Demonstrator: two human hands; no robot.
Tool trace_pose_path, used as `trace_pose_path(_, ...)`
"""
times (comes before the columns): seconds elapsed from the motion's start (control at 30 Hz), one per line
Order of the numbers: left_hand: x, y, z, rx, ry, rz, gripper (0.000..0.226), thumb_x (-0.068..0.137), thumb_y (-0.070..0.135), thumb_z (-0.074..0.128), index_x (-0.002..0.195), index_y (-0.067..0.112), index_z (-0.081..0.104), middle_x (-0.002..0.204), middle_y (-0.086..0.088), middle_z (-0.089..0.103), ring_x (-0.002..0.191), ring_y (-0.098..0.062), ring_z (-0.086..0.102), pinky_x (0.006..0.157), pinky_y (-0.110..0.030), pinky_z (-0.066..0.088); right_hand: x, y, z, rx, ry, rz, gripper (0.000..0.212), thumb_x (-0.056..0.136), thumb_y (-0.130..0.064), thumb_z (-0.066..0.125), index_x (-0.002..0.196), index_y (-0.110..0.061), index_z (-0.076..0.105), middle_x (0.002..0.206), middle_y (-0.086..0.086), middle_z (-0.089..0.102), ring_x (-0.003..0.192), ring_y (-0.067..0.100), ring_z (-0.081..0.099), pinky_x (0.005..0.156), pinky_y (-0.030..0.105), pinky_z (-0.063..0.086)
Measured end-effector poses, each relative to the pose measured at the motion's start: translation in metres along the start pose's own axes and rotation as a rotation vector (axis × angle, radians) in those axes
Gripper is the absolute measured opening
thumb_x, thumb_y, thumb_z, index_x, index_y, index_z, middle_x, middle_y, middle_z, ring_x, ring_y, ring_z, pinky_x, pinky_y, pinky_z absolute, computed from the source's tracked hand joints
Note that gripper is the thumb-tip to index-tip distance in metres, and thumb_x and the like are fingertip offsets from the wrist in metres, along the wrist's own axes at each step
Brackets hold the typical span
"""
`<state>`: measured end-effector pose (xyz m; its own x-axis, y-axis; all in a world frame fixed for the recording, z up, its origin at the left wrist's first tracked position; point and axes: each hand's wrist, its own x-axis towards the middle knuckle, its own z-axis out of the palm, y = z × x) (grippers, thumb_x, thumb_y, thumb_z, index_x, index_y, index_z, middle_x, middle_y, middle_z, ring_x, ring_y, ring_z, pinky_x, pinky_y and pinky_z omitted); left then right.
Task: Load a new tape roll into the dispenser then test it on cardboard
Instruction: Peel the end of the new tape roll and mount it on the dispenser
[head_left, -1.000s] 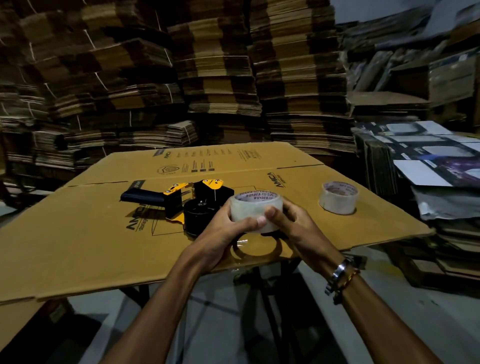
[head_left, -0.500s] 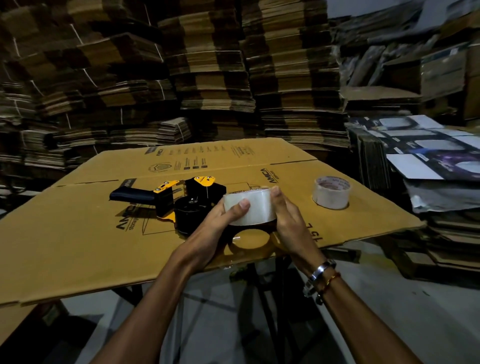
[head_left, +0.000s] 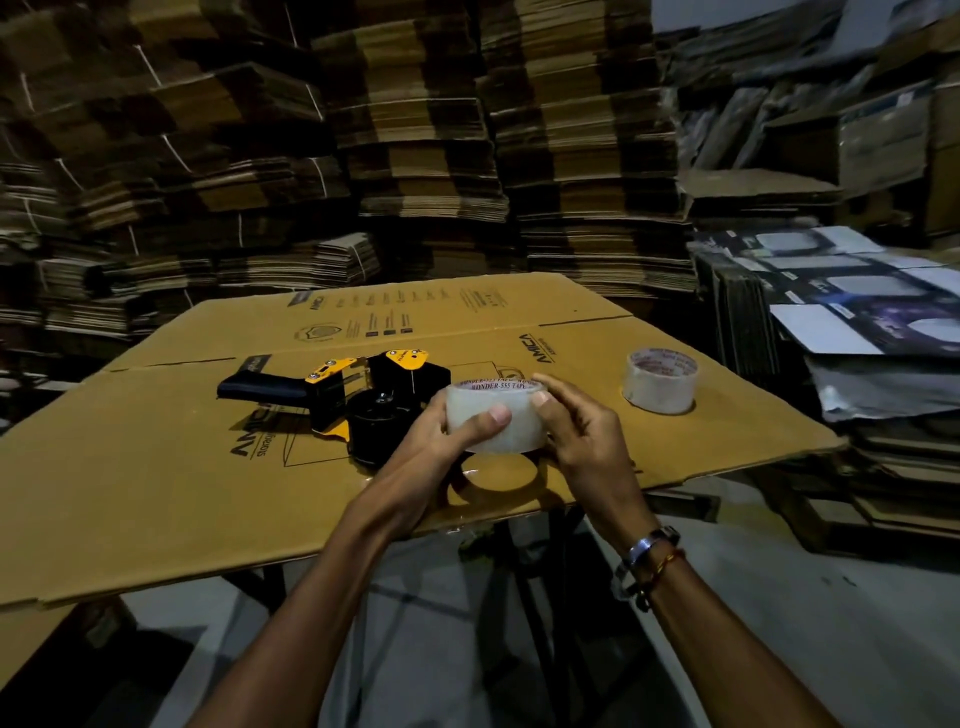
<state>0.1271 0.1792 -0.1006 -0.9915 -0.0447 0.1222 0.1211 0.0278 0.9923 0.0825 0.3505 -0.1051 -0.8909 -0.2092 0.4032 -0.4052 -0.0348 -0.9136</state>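
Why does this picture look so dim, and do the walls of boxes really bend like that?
Head view: light is low, brightest on the flattened carton and the tape roll held by both hands; the cardboard stacks look dark, soft and bowed by the wide lens; a shadow lies under the roll.

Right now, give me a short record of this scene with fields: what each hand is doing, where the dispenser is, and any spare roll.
left hand: left hand grips the clear tape roll
right hand: right hand grips the same roll's other side
dispenser: black and yellow tape dispenser lies on the flat brown cardboard sheet, spool empty
spare roll: second clear tape roll stands on the sheet, right of the hands
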Motion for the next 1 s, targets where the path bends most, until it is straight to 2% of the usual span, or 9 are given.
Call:
trace_pose_path(0.13, -0.002, 0.005, 0.004, -0.011, 0.038, 0.017, 0.073, 0.073, 0.050, 0.077, 0.134, 0.020, 0.052, 0.125, -0.008, 0.067, 0.107, -0.022, 0.071, 0.076, -0.030, 0.058, 0.000, 0.001, 0.001, -0.076, -0.005, -0.040, 0.069, 0.088, -0.059, 0.048, 0.139, -0.013, 0.058, 0.137, 0.006, 0.063, 0.125, 0.017, 0.061, 0.099, 0.050, 0.054)
trace_pose_path(0.2, -0.003, 0.006, 0.004, -0.001, 0.051, 0.014, 0.077, 0.070, 0.055, 0.076, 0.134, 0.020, 0.052, 0.125, -0.009, 0.067, 0.107, -0.025, 0.070, 0.072, -0.031, 0.058, -0.002, 0.001, 0.001, -0.132, -0.049, -0.062, 0.074, 0.087, -0.059, 0.049, 0.144, -0.013, 0.052, 0.138, 0.006, 0.062, 0.124, 0.013, 0.061, 0.099, 0.043, 0.056)
trace_pose_path(0.27, -0.003, 0.007, 0.004, 0.019, 0.047, 0.001, 0.077, 0.068, 0.060, 0.072, 0.132, 0.022, 0.051, 0.124, -0.011, 0.065, 0.107, -0.030, 0.068, 0.070, -0.042, 0.060, -0.002, 0.003, 0.001, -0.164, -0.076, -0.086, 0.079, 0.085, -0.059, 0.051, 0.148, -0.012, 0.048, 0.138, 0.006, 0.062, 0.122, 0.011, 0.062, 0.097, 0.036, 0.057)
trace_pose_path(0.4, -0.002, 0.005, 0.005, -0.031, 0.021, -0.012, 0.070, 0.068, 0.057, 0.066, 0.128, 0.022, 0.053, 0.121, -0.021, 0.063, 0.090, -0.033, 0.066, 0.054, -0.034, 0.049, 0.002, 0.005, 0.002, -0.114, -0.051, -0.058, 0.077, 0.083, -0.059, 0.053, 0.144, -0.013, 0.052, 0.134, 0.007, 0.064, 0.119, 0.016, 0.064, 0.095, 0.047, 0.057)
trace_pose_path(0.63, 0.000, 0.005, 0.008, -0.152, 0.149, 0.035, 0.045, 0.069, 0.029, 0.045, 0.111, 0.031, 0.060, 0.107, -0.006, 0.054, 0.089, -0.025, 0.053, 0.068, -0.034, 0.040, 0.002, 0.006, 0.000, -0.078, -0.057, -0.011, 0.080, 0.080, -0.062, 0.054, 0.144, -0.014, 0.052, 0.137, 0.005, 0.060, 0.121, 0.017, 0.060, 0.093, 0.049, 0.058)
trace_pose_path(0.7, -0.001, 0.006, 0.010, -0.143, 0.158, 0.029, 0.044, 0.069, 0.026, 0.043, 0.108, 0.033, 0.060, 0.108, -0.005, 0.056, 0.091, -0.024, 0.056, 0.066, -0.033, 0.045, 0.001, 0.002, -0.001, -0.132, -0.109, -0.007, 0.089, 0.076, -0.067, 0.058, 0.149, -0.017, 0.045, 0.138, 0.001, 0.058, 0.120, 0.011, 0.060, 0.095, 0.041, 0.057)
trace_pose_path(0.77, -0.003, 0.004, 0.010, -0.110, 0.133, 0.035, 0.050, 0.071, 0.026, 0.046, 0.118, 0.031, 0.060, 0.118, -0.008, 0.059, 0.101, -0.029, 0.062, 0.065, -0.032, 0.052, 0.001, -0.002, -0.002, -0.205, -0.163, -0.013, 0.095, 0.077, -0.068, 0.066, 0.154, -0.020, 0.036, 0.136, -0.005, 0.057, 0.117, 0.003, 0.059, 0.095, 0.030, 0.056)
trace_pose_path(0.87, -0.004, 0.001, 0.003, -0.080, 0.110, 0.059, 0.067, 0.078, 0.027, 0.054, 0.144, 0.021, 0.048, 0.130, -0.009, 0.061, 0.113, -0.029, 0.066, 0.082, -0.033, 0.058, 0.002, -0.004, -0.002, -0.183, -0.160, -0.015, 0.091, 0.080, -0.060, 0.067, 0.154, -0.020, 0.034, 0.133, -0.007, 0.056, 0.114, -0.006, 0.056, 0.094, 0.024, 0.055)
trace_pose_path(1.0, -0.004, 0.002, -0.005, -0.204, 0.105, 0.096, 0.054, 0.090, 0.011, 0.067, 0.141, 0.024, 0.054, 0.133, -0.007, 0.063, 0.113, -0.023, 0.069, 0.086, -0.029, 0.059, 0.004, -0.002, 0.000, -0.157, -0.126, -0.027, 0.082, 0.082, -0.059, 0.067, 0.149, -0.021, 0.040, 0.130, -0.007, 0.059, 0.116, -0.002, 0.059, 0.095, 0.027, 0.055)
